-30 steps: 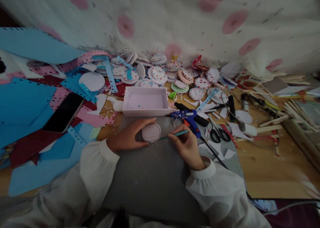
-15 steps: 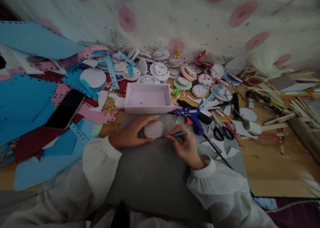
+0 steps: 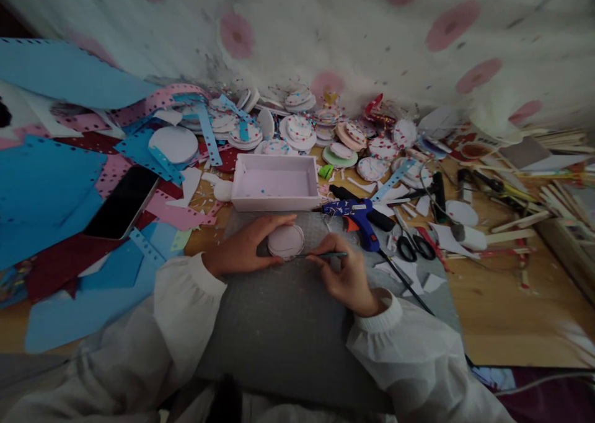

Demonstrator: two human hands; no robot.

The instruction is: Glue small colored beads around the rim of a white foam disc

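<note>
A small round white disc (image 3: 285,241) with a ragged, thread-like line around its edge rests on the grey cutting mat (image 3: 279,330). My left hand (image 3: 248,244) curls around its left side, thumb and fingers gripping it from both edges. Between the fingertips of my right hand (image 3: 341,271) is a slim teal tool (image 3: 335,254). Its thin dark tip reaches the disc's lower right edge. The tool's exact kind is too small to make out.
Just beyond the hands stands a pale pink box (image 3: 274,203). A blue glue gun (image 3: 365,225) and scissors (image 3: 413,243) lie to the right. At left are a phone (image 3: 121,203) and blue sheets (image 3: 46,181). Several decorated discs (image 3: 297,132) are heaped at the back.
The teal tool has swung to a flatter angle, and its tip has shifted slightly left along the disc's lower edge. My left hand and the disc stay nearly still.
</note>
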